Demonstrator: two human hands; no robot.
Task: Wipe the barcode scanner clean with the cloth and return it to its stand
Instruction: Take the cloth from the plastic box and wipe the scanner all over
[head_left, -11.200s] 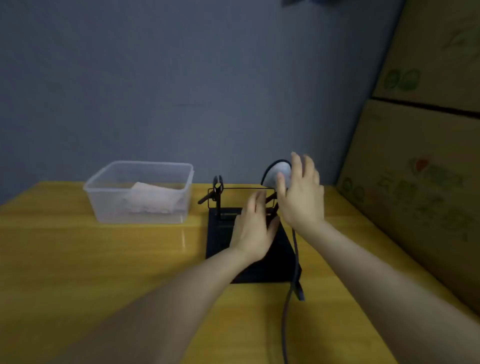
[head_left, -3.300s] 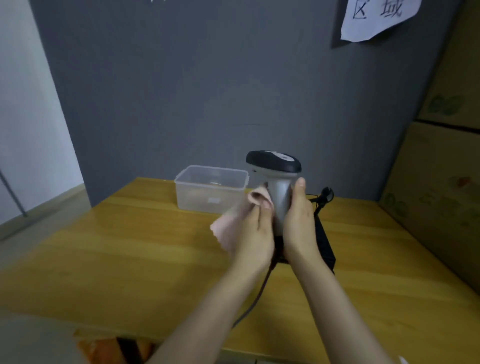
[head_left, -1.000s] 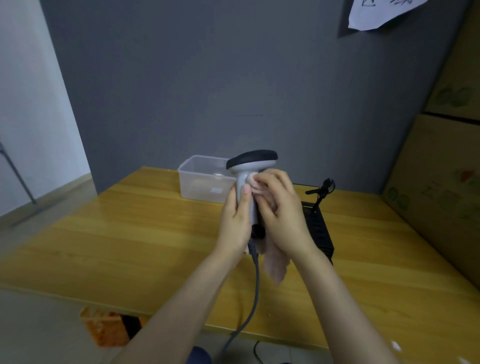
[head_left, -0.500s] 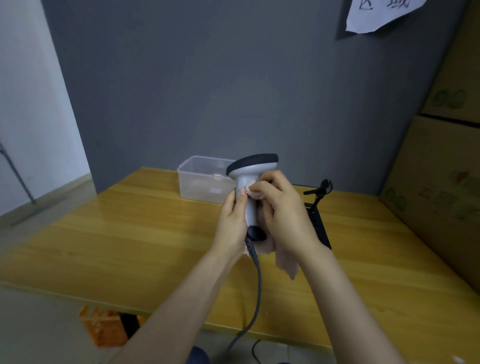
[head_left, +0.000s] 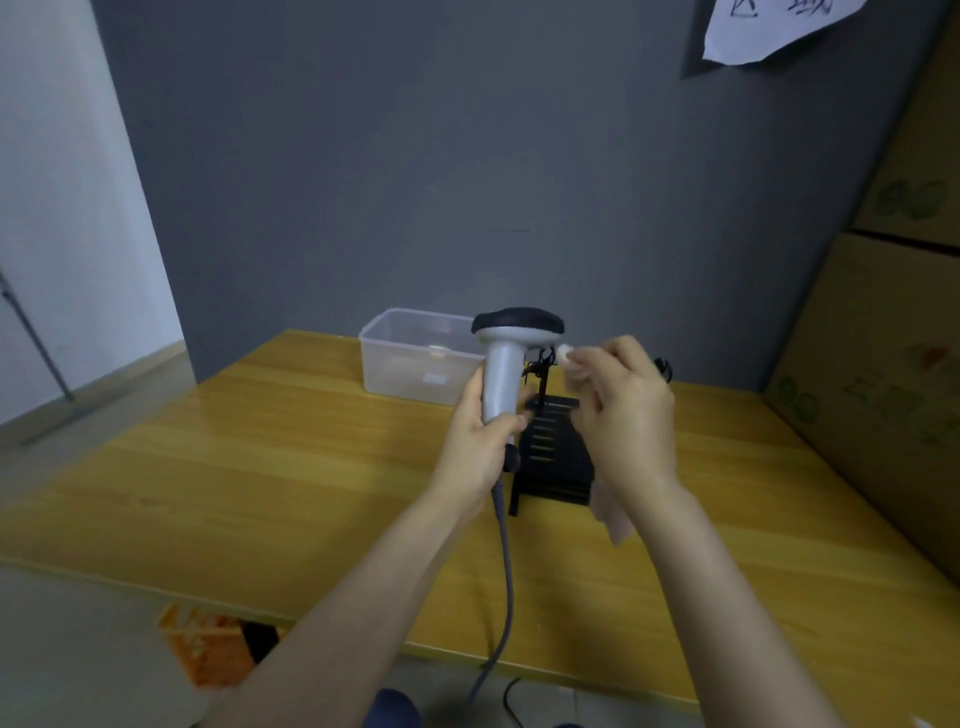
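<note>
Both hands work above the yellow wooden table (head_left: 260, 467): the left hand (head_left: 480, 441) grips the upright grey barcode scanner (head_left: 506, 364), steadying it while the right hand (head_left: 621, 410), just right of it, pinches the pale pink cloth (head_left: 563, 355) near the scanner head, the black stand (head_left: 556, 457) waiting beyond.

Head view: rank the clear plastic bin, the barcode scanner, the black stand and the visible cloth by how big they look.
1. Clear plastic bin, though it sits farthest back.
2. Barcode scanner and black stand: too alike to rank, and the scanner is held nearer the camera.
3. Cloth: mostly hidden by the right hand.
</note>
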